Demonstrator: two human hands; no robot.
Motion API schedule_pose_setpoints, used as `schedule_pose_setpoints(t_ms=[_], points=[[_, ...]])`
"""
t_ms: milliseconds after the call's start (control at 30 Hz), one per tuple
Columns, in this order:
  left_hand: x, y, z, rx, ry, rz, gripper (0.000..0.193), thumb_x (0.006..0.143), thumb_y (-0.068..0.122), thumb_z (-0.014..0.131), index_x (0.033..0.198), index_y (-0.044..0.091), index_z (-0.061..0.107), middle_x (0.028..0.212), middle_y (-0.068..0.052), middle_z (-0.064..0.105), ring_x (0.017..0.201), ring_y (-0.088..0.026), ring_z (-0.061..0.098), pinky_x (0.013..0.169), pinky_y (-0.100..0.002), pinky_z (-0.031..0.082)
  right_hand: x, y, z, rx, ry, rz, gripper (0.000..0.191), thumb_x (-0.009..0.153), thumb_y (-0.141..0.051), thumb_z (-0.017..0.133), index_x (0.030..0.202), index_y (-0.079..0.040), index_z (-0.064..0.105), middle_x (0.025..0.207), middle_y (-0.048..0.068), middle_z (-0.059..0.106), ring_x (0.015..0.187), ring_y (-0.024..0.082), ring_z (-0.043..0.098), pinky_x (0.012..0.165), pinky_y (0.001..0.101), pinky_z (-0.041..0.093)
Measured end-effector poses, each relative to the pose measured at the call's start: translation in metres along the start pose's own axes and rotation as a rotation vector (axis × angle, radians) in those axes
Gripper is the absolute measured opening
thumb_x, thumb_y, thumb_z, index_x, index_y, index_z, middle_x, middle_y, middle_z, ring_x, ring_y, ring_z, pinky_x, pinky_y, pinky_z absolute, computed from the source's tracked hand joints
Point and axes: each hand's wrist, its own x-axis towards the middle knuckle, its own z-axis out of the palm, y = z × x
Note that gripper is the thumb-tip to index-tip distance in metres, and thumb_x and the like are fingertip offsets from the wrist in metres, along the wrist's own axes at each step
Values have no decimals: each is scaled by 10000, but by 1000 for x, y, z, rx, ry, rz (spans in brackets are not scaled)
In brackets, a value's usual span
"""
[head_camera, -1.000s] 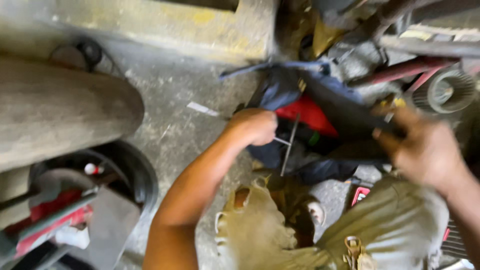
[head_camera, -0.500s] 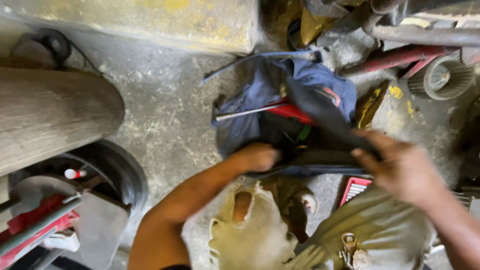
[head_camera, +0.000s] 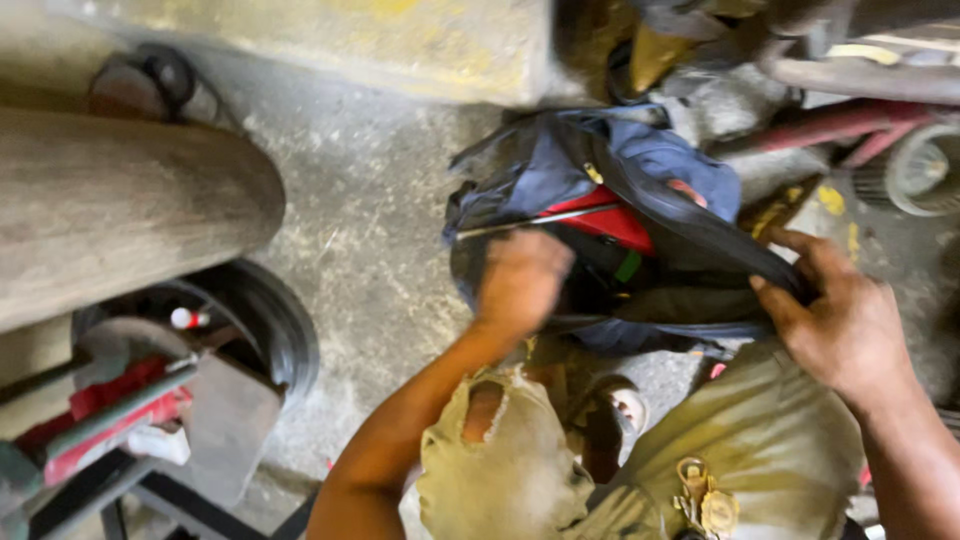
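The blue tool bag (head_camera: 640, 170) lay open on the floor (head_camera: 370, 250). The right hand (head_camera: 840, 320) gripped its dark edge. The left hand (head_camera: 522, 280) was inside, grip unclear, near a metal rod (head_camera: 540, 222).
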Motion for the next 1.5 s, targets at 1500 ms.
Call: schedule_pose_setpoints(t_ms=[1500], points=[[65,207,-385,14,520,871,186,938,42,811,1082,33,694,1004,-111,723,868,-315,690,767,-411,537,-44,23,-26,458,268,-218,474,887,-341,726,1268,-65,669,1143,188,719,1007,347,706,867,426,556]])
